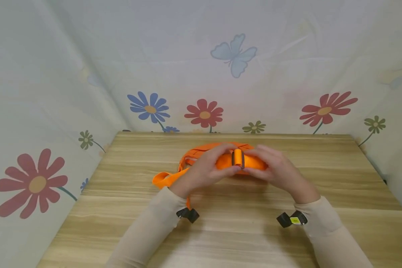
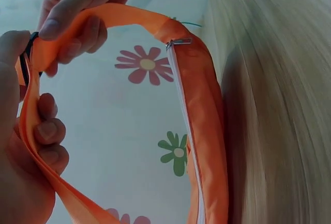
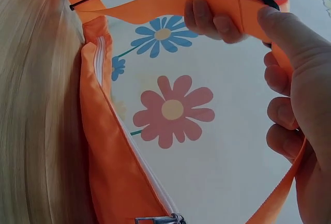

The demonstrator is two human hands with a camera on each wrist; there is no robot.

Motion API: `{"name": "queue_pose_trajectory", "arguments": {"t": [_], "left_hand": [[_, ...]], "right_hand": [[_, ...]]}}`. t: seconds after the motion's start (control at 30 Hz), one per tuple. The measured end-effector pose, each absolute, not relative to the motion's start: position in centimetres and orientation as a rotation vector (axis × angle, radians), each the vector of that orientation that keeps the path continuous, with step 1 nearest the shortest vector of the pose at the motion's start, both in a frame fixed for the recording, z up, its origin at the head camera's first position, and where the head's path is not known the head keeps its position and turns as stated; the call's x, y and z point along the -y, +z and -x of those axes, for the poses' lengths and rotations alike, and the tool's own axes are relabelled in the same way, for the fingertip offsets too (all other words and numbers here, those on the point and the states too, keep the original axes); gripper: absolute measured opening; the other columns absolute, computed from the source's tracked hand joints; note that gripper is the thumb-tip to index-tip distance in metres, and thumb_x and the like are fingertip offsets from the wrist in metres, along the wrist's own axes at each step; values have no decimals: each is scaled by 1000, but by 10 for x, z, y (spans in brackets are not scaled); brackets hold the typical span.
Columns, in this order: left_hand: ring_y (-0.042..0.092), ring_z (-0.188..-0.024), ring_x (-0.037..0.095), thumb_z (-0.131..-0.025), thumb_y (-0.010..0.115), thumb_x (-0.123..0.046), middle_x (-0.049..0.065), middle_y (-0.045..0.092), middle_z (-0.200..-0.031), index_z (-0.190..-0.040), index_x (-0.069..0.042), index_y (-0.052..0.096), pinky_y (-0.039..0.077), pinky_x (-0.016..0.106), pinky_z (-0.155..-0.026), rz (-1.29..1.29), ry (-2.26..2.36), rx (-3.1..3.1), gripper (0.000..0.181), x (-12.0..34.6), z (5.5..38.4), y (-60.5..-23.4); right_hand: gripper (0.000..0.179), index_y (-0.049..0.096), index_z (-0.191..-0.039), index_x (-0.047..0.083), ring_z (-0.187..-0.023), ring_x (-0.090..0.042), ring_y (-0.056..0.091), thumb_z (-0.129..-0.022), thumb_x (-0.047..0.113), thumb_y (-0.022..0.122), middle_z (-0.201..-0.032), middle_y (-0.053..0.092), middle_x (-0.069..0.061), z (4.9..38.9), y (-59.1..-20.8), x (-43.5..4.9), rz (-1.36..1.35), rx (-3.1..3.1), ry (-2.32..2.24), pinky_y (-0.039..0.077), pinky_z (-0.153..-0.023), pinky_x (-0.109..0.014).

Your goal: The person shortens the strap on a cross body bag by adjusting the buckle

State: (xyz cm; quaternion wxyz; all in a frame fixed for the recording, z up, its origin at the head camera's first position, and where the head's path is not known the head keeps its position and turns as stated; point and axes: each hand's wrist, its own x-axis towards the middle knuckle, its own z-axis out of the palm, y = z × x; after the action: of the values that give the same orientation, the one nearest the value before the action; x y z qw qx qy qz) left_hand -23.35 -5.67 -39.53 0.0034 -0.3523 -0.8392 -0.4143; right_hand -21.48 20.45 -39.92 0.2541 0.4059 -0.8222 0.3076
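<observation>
In the head view an orange waist bag (image 1: pixel 195 152) lies on the table beyond both hands. Its strap (image 1: pixel 254 162) is raised in front of it, with a black buckle (image 1: pixel 243 159) between the two sets of fingertips. My left hand (image 1: pixel 206 169) grips the webbing left of the buckle, thumb toward me. From the other side my right hand (image 1: pixel 276 165) pinches the strap beside the same buckle, fingers curled round the webbing. The left wrist view shows the bag's white zipper (image 2: pixel 184 110) with a metal pull (image 2: pixel 180 42) at one end.
A loose strap loop (image 1: pixel 160 179) spreads left of the bag on the wood-grain table (image 1: pixel 234 230). Another black slider (image 3: pixel 85 1) sits on the webbing at the bag's end. Behind the table's far edge hangs a flower-printed cloth (image 1: pixel 174 56).
</observation>
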Motion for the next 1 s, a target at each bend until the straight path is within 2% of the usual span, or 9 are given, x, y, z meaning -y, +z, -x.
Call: {"name": "queue_pose_trajectory", "arguments": {"t": [0.1,0.2,0.33,0.47,0.53,0.6,0.73,0.87,1.0], "left_hand": [[64,-124,19,-100,78,-41,-1,67,-144,-148,-19,60,57,42,-110,1084,-1280,2639,56,52,233,-396],[62,-133,23,-101,75,-44,0,64,-150,-152,-19,58,54,46,-115,1016,-1305,2679,59,51,233,-395],[62,-132,26,-102,73,-45,2,63,-151,-154,-21,57,55,47,-115,907,-1353,2724,60,53,233,-392],[66,-117,24,-102,72,-43,3,67,-139,-152,-23,58,62,43,-103,881,-1380,2697,56,54,235,-391],[66,-113,23,-102,72,-43,3,68,-135,-151,-23,58,63,40,-99,898,-1371,2679,54,54,236,-391],[66,-113,22,-102,70,-45,3,68,-135,-150,-24,57,62,39,-99,910,-1357,2675,54,54,237,-392],[65,-112,22,-103,69,-46,3,68,-133,-150,-24,55,61,40,-100,944,-1357,2655,53,53,237,-395],[65,-111,21,-103,68,-51,3,67,-129,-150,-24,52,60,39,-99,987,-1389,2625,56,52,238,-398],[64,-114,21,-103,69,-52,3,66,-131,-151,-24,50,59,40,-104,1033,-1434,2617,59,50,239,-399]], "right_hand": [[53,75,-126,7,-94,-20,71,-78,9,97,-111,75,-7,213,-400,-206,-1080,2296,811,67,-82,-42],[59,74,-131,8,-101,-22,72,-77,10,98,-117,75,-7,213,-403,-211,-1014,2365,801,67,-88,-43],[61,72,-134,8,-104,-23,72,-79,9,97,-120,75,-7,213,-407,-223,-945,2400,787,62,-97,-28],[50,72,-133,6,-97,-18,67,-94,33,85,-113,74,-7,215,-410,-231,-954,2363,830,51,-94,-8],[52,72,-133,5,-95,-16,64,-98,45,74,-111,72,-6,216,-410,-233,-972,2343,868,47,-92,-5],[54,72,-132,4,-94,-14,62,-100,48,70,-110,71,-6,217,-411,-232,-993,2325,906,47,-91,-5],[44,71,-131,3,-95,-12,61,-94,24,85,-111,70,-6,217,-411,-229,-999,2323,937,47,-91,-5],[53,70,-130,2,-93,-11,59,-81,-2,91,-109,68,-7,217,-411,-226,-994,2328,945,48,-87,-6],[54,70,-129,2,-92,-10,59,-80,-3,91,-110,68,-6,217,-410,-223,-998,2323,950,48,-86,-6]]}}
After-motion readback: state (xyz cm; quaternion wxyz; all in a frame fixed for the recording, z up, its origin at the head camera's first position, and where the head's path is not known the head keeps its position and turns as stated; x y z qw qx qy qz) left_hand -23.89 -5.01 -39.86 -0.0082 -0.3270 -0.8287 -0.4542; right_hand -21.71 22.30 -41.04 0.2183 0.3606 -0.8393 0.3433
